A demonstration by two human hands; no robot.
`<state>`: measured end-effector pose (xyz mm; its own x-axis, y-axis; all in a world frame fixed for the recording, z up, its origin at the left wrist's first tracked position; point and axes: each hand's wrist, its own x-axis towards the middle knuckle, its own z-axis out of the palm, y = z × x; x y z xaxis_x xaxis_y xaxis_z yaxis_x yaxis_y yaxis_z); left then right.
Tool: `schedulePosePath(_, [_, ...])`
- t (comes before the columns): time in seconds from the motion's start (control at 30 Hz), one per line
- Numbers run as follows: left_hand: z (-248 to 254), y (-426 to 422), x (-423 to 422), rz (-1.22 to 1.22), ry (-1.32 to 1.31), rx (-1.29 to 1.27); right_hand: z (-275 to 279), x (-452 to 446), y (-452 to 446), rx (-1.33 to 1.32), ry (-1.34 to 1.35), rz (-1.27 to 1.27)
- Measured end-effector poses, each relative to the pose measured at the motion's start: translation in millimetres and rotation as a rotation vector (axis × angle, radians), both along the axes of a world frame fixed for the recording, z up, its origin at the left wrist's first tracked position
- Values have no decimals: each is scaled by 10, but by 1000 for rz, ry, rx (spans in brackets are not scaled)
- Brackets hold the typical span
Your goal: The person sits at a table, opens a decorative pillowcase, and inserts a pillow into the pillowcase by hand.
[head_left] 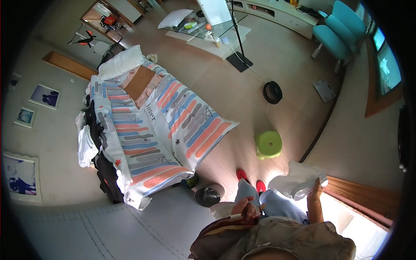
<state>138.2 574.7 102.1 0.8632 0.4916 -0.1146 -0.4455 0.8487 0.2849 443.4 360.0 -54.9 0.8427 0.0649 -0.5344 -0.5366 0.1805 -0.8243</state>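
Note:
My right hand is closed on a white cloth-like item, which hangs out to the left of it above my legs. My left hand is near my waist, close to a brown bag or garment; its fingers are curled, and what they hold, if anything, is too small to tell. Some pale material shows beside this hand. My red shoes are on the wooden floor below.
A green stool and a round black device with a cable stand ahead. To the left is a sofa with a striped cover, with a dark bin near its end. A glass table and teal chair are farther away.

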Motion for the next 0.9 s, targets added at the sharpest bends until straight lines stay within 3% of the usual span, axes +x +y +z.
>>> schedulePosePath(0.27, [-326, 1388, 400, -104, -78, -60, 75, 518, 1231, 20, -41, -82])
schedulePosePath(0.33, [-351, 1753, 480, -118, -73, -110, 319, 594, 1691, -53, -1, -93])
schedulePosePath(0.47, [-349, 2331, 705, -146, -64, -201, 830, 757, 2755, 136, -176, 210])
schedulePosePath(0.73, [-445, 3140, 1169, -208, -16, -351, 1897, 731, 4485, 100, -136, 457])
schedulePosePath(0.8, [-492, 3346, 1359, -206, 10, -368, 2036, 774, 4867, -2, -251, 639])
schedulePosePath(0.87, [-567, 3566, 1574, -174, 177, -373, 2113, 898, 5158, -49, -291, 776])
schedulePosePath(0.9, [-238, 3812, 1752, -151, 361, -396, 2141, 987, 5306, -95, -321, 964])
